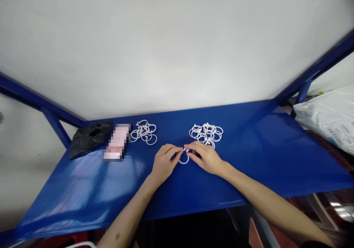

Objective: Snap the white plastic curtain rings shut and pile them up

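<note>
Between my fingertips, over the middle of the blue table (193, 191), is a thin white ring (183, 163) with a small knob-like fastening at its top. My left hand (165, 161) pinches the ring's left side near that fastening. From the right, my right hand (206, 156) pinches it close to the same spot. The fingers partly cover the fastening, so I cannot tell if it is joined. Just beyond my right hand lies a pile of similar white rings (210, 128). Another white ring pile (143, 132) lies farther left.
A phone-like flat object (117, 143), blurred by pixels, lies left of the rings beside a black plastic bag (88, 139). Blue frame bars (56, 128) rise at both table ends. A white plastic-wrapped package (330, 117) stands off the right end. A pale wall backs the table.
</note>
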A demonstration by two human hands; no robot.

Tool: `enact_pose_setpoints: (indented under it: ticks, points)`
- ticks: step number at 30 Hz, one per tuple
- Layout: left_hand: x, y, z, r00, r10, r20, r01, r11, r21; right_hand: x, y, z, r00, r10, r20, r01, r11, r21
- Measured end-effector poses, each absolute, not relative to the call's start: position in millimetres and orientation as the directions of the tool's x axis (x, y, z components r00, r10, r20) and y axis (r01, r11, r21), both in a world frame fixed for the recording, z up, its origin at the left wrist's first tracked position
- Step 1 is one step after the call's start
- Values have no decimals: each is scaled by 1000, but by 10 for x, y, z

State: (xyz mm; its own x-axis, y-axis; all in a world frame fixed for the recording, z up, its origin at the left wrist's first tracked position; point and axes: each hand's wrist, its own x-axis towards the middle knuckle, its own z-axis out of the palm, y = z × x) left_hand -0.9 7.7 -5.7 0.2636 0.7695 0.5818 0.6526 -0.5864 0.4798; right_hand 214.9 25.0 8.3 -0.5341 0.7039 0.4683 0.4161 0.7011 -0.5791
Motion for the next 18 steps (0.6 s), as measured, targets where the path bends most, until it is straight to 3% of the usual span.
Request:
enact_pose_setpoints:
  ticks: [4, 8, 11, 14, 18]
  points:
    - [8, 60, -40, 152, 769, 621, 706, -524, 476, 2141, 223, 59, -504, 794, 340, 424, 570, -704]
    - [26, 43, -22, 174, 787, 592, 678, -531, 508, 2133, 221, 22, -496, 800, 337, 422, 561, -712]
    - [24, 44, -22, 157, 872, 464, 584, -461, 668, 2135, 239, 11, -479, 790, 384, 417, 589, -692]
    - [11, 52, -31, 130, 958, 256, 440, -287, 851, 2139, 257, 17, -509, 744, 432, 380, 645, -663]
    - [21, 53, -42, 101, 990, 103, 322, -130, 938, 2134, 261, 20, -538, 704, 464, 316, 679, -663]
